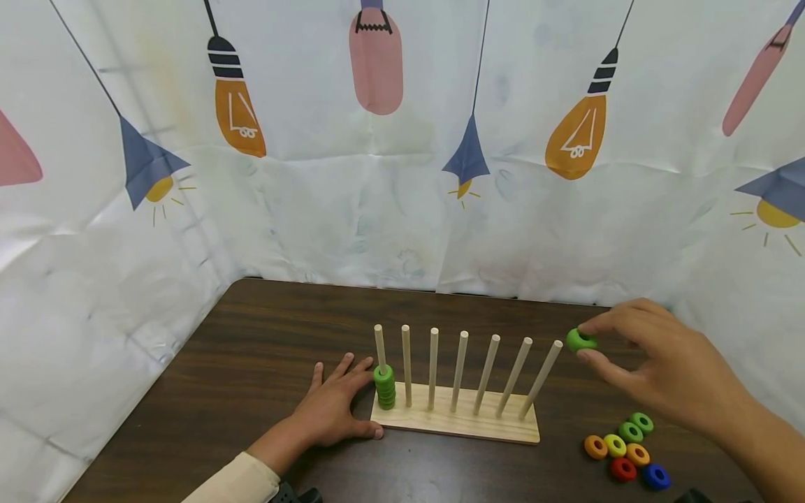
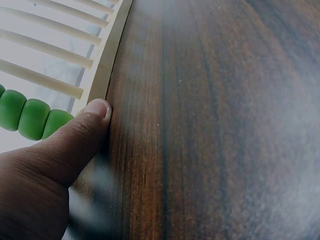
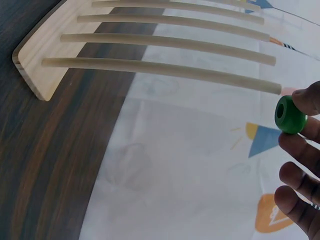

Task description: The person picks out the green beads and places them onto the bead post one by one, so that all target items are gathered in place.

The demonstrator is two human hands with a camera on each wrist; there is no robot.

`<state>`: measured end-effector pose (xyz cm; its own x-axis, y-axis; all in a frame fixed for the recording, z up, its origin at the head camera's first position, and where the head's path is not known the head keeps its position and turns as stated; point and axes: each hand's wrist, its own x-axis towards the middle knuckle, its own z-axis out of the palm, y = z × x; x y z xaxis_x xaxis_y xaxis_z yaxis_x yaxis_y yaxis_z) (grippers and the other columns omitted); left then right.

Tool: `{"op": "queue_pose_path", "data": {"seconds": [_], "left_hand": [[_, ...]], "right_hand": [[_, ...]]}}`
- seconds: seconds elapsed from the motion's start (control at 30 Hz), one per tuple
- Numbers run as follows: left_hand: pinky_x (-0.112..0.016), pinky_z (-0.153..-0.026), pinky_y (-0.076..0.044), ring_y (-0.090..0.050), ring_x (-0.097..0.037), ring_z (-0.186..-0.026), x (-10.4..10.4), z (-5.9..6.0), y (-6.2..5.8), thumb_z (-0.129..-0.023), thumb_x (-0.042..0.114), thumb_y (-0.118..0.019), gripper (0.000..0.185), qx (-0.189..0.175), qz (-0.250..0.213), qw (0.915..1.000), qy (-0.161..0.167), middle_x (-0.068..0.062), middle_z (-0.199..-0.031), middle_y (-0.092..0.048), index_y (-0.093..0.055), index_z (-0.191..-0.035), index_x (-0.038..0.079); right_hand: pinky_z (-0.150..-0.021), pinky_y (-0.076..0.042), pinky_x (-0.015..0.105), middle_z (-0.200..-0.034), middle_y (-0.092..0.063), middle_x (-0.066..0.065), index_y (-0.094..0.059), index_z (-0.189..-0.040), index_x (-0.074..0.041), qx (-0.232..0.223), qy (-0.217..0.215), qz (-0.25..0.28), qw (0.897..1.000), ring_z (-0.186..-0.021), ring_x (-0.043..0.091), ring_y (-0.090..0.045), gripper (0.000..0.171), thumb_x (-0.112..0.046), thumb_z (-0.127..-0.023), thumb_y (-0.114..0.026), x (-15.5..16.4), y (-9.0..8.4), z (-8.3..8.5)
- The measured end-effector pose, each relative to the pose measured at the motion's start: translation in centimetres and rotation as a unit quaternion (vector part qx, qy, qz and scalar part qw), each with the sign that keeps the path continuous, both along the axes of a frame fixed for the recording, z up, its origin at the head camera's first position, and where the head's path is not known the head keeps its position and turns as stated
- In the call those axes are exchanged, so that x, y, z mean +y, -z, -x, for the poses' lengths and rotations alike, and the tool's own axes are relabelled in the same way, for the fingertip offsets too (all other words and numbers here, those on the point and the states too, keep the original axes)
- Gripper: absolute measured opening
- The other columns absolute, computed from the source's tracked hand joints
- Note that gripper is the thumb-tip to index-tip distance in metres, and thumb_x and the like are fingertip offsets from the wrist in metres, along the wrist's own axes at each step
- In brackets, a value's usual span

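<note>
"Hands: what is each one doing?"

"Left hand (image 1: 337, 407) is lying spread, its thumb bearing on the near edge of the wooden base (image 1: 453, 423). Right hand (image 1: 679, 367) is pinching a green ring (image 1: 580, 342) between thumb and forefinger, just beside the tip of the nearest peg (image 1: 541, 379)."

"Which faults are threatening?"

"Three, by judgement. Slippage: fingertips alone are gripping that rounded ring, so a weak pinch could be dropping it below the right hand. Base shift: the left hand is bracing one end only, so a knock on the nearest peg could be swinging the other. Scatter: loose rings (image 1: 632, 461) are lying on the near side of the right hand, where a lowered forearm (image 1: 769, 447) could be sweeping them. Stacked green rings (image 1: 385, 388) beside the left hand are sitting threaded."

"Are any brands or labels showing?"

"No writing is reading legibly; the cloth (image 1: 402, 230) beyond both hands is carrying printed bulbs (image 1: 560, 152) and lamps (image 1: 467, 150)."
</note>
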<state>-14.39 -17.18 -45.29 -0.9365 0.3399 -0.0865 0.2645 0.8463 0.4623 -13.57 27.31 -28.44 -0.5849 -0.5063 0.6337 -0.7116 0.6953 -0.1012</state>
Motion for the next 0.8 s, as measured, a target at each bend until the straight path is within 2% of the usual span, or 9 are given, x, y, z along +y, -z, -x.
{"op": "queue_pose_path", "data": {"seconds": [0.13, 0.3, 0.4, 0.47, 0.63, 0.7, 0.8], "left_hand": [[-0.074, -0.114, 0.004, -0.014, -0.035, -0.155, 0.0, 0.0, 0.0, -0.074, 0.064, -0.085, 0.092, 0.000, -0.001, 1.0000, 0.000, -0.002, -0.165, -0.034, -0.053, -0.151, 0.025], [-0.074, -0.114, 0.005, -0.013, -0.035, -0.155, 0.0, 0.0, -0.1, -0.074, 0.064, -0.084, 0.091, -0.003, -0.001, 1.0000, 0.000, -0.002, -0.165, -0.033, -0.053, -0.151, 0.026], [-0.074, -0.114, 0.005, -0.014, -0.035, -0.155, 0.0, 0.0, -0.1, -0.074, 0.064, -0.084, 0.091, -0.003, -0.003, 1.0000, 0.000, -0.002, -0.165, -0.033, -0.053, -0.151, 0.026], [-0.074, -0.114, 0.005, -0.014, -0.035, -0.155, 0.0, 0.0, -0.1, -0.074, 0.064, -0.084, 0.091, -0.003, -0.004, 1.0000, 0.001, -0.002, -0.165, -0.033, -0.053, -0.151, 0.026], [-0.074, -0.114, 0.005, -0.013, -0.034, -0.155, 0.0, 0.0, -0.1, -0.074, 0.064, -0.084, 0.091, -0.005, -0.002, 1.0000, 0.001, -0.002, -0.165, -0.033, -0.053, -0.151, 0.026], [-0.074, -0.114, 0.005, -0.013, -0.034, -0.155, 0.0, 0.0, -0.1, -0.074, 0.064, -0.084, 0.091, -0.005, -0.002, 1.0000, 0.000, -0.002, -0.165, -0.033, -0.053, -0.151, 0.026], [-0.074, -0.114, 0.004, -0.014, -0.035, -0.155, 0.0, 0.0, 0.0, -0.074, 0.064, -0.084, 0.091, 0.000, -0.001, 1.0000, 0.002, -0.002, -0.165, -0.034, -0.053, -0.150, 0.025]], "right_hand": [[-0.085, -0.042, 0.015, -0.102, -0.067, -0.021, -0.074, -0.102, -0.030, 0.008, -0.007, -0.003, 1.000, -0.098, 0.003, -0.058, 0.043, -0.065, -0.099, -0.049, -0.5, -0.4, -0.1], [-0.084, -0.043, 0.015, -0.102, -0.066, -0.020, -0.074, -0.104, -0.030, 0.005, -0.008, -0.009, 1.000, -0.097, 0.003, -0.058, 0.045, -0.066, -0.099, -0.047, -1.0, -0.7, -0.1], [-0.087, -0.042, 0.014, -0.104, -0.066, -0.020, -0.073, -0.105, -0.030, -0.005, -0.012, -0.009, 1.000, -0.099, 0.004, -0.058, 0.044, -0.066, -0.099, -0.048, -1.2, -0.7, -0.1], [-0.088, -0.041, 0.014, -0.105, -0.066, -0.021, -0.073, -0.106, -0.031, -0.010, -0.014, -0.010, 1.000, -0.100, 0.004, -0.058, 0.036, -0.062, -0.098, -0.057, -1.3, -0.7, -0.1], [-0.085, -0.043, 0.013, -0.105, -0.065, -0.021, -0.074, -0.104, -0.029, -0.001, -0.018, -0.011, 1.000, -0.099, 0.002, -0.059, 0.040, -0.064, -0.098, -0.056, -1.8, -0.8, 0.0], [-0.083, -0.044, 0.013, -0.103, -0.066, -0.021, -0.074, -0.102, -0.028, 0.009, -0.019, -0.011, 1.000, -0.098, 0.001, -0.060, 0.048, -0.068, -0.099, -0.047, -2.2, -0.8, 0.1], [-0.081, -0.046, 0.014, -0.103, -0.065, -0.021, -0.074, -0.101, -0.028, 0.013, -0.025, -0.010, 1.000, -0.098, 0.001, -0.059, 0.046, -0.067, -0.099, -0.049, -2.5, -0.8, 0.2]]}}
